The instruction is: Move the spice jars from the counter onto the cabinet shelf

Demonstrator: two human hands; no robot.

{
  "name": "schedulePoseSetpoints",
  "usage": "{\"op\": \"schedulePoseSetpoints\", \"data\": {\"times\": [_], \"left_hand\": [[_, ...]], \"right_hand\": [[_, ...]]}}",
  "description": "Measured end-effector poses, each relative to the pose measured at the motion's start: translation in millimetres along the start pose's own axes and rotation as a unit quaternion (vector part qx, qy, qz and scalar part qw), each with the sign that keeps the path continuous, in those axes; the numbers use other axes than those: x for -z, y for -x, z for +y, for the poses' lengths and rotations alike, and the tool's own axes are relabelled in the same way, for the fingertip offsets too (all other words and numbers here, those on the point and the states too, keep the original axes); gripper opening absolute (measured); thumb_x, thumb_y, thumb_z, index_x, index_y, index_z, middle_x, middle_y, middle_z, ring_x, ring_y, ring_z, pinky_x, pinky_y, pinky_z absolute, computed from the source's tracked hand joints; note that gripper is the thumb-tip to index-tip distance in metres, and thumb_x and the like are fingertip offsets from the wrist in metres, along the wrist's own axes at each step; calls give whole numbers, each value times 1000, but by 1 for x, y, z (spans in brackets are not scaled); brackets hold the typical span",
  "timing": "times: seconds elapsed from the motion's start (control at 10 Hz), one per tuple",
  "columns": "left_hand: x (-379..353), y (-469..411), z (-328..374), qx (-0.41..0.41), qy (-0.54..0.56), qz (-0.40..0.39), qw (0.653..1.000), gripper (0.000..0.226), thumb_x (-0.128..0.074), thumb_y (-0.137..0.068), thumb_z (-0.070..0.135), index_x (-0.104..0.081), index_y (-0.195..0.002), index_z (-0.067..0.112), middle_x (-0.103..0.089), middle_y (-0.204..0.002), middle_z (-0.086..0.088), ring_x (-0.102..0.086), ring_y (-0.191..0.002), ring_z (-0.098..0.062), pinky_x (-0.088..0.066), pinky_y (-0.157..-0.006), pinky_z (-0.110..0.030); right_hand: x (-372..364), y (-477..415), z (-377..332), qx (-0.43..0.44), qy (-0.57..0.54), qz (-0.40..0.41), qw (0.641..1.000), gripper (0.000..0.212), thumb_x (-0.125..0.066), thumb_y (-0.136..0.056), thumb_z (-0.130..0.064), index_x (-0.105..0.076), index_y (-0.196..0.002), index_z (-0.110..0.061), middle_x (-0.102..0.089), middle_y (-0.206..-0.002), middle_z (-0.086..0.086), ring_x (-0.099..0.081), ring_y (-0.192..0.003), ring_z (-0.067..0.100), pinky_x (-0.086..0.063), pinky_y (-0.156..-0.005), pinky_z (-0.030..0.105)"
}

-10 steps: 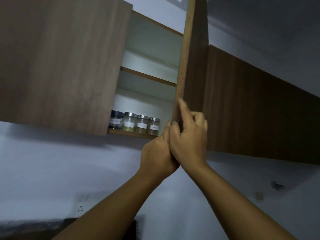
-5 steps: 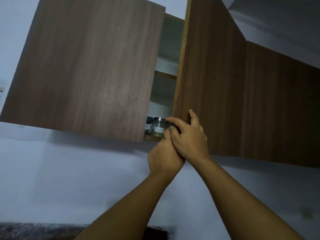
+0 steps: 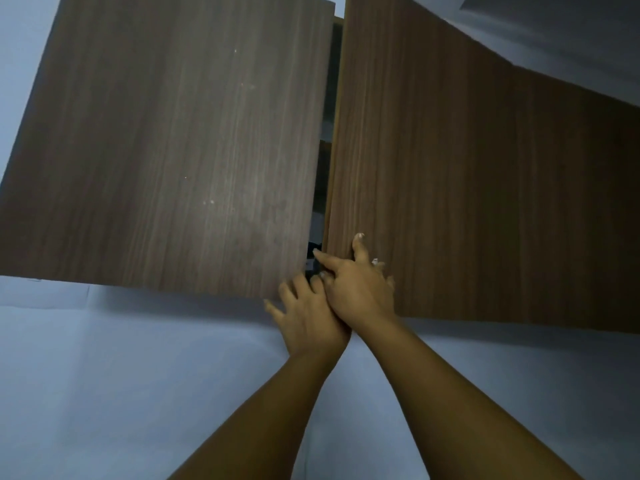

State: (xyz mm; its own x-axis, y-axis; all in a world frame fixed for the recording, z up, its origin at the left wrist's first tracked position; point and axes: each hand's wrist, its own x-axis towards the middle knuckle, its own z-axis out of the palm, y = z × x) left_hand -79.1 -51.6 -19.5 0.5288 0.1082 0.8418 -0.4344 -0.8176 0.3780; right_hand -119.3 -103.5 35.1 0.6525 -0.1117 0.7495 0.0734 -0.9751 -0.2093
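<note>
The wall cabinet's two brown wood doors stand almost shut. The left door (image 3: 173,150) and the right door (image 3: 467,185) leave only a narrow dark gap (image 3: 328,133). At the foot of that gap a dark sliver of a spice jar (image 3: 310,259) shows; the other jars and the shelf are hidden. My right hand (image 3: 356,289) lies flat on the right door's lower left corner, fingers spread and holding nothing. My left hand (image 3: 308,317) sits just below it at the left door's bottom corner, fingers apart and empty, partly overlapped by the right hand.
A pale wall (image 3: 138,375) runs below the cabinets. More brown cabinet front continues to the right (image 3: 571,237). A strip of ceiling (image 3: 554,36) shows at the top right. The counter is out of view.
The right door has swung leftward from wide open to nearly shut, and the row of jars on the shelf has vanished behind it. Both hands stayed at the doors' lower edge.
</note>
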Motion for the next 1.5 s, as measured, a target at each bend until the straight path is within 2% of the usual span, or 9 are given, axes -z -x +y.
{"op": "schedulePoseSetpoints", "data": {"times": [0.2,0.3,0.6,0.8,1.0,1.1,1.2,1.3,1.5], "left_hand": [[-16,-26,-37,-80,-74,-39,993,81,-49,-85,52,-5,-146,22,11,-156,-11,1,-142,-37,-12,-110,-58],[-20,-37,-55,-100,-90,-47,990,86,-48,-83,59,4,-145,31,17,-155,-11,8,-142,-37,-8,-110,-60],[-51,-35,-67,-131,-134,7,982,98,-47,-77,68,23,-138,36,27,-149,-12,15,-140,-41,5,-106,-65],[-55,-34,-67,-139,-168,44,975,98,-66,-64,63,-26,-144,23,-21,-150,-24,-21,-135,-49,-18,-99,-72],[-55,-35,-72,-155,-203,62,965,92,-71,-64,56,-35,-141,21,-30,-147,-24,-30,-132,-48,-27,-95,-69],[-47,-35,-72,-158,-218,37,962,90,-63,-73,54,-19,-146,27,-17,-153,-20,-19,-138,-46,-23,-101,-66],[-36,-35,-79,-177,-228,-13,958,96,-59,-79,50,11,-144,34,10,-156,-13,3,-141,-40,-15,-108,-60],[-18,-36,-81,-207,-241,-65,946,99,-60,-79,46,15,-143,35,14,-155,-10,3,-142,-38,-16,-111,-54],[15,-14,-99,-156,-240,-121,950,102,-56,-80,54,14,-145,20,20,-154,-13,10,-142,-35,-13,-115,-54]], "right_hand": [[-34,-18,10,38,39,-20,998,46,-30,-95,-48,-15,-139,-54,14,-157,5,6,-139,48,-9,-109,67],[-56,-22,12,44,33,-15,998,55,-32,-93,-48,-4,-141,-51,23,-155,5,16,-137,49,-9,-108,67],[-89,-33,27,61,72,25,995,70,-34,-92,-47,11,-145,-36,17,-157,5,13,-138,49,-12,-110,62],[-98,-33,29,78,88,54,992,78,-42,-92,-42,12,-146,-29,18,-156,11,12,-136,53,-13,-109,64],[-102,-32,32,92,94,71,989,86,-48,-89,-47,14,-145,-28,15,-156,13,11,-136,54,-17,-108,64],[-99,-30,33,97,103,62,988,90,-53,-87,-47,13,-146,-29,14,-156,11,9,-137,54,-21,-107,63],[-91,-27,37,107,86,36,990,90,-58,-85,-37,9,-146,-34,15,-157,5,11,-138,50,-24,-107,60],[-73,-27,47,109,87,-23,990,90,-60,-83,-28,4,-145,-42,16,-156,-7,13,-141,41,-38,-101,53],[-45,-11,56,106,73,-172,977,76,-48,-88,-19,-3,-148,-35,7,-158,-8,0,-144,32,-25,-113,45]]}}
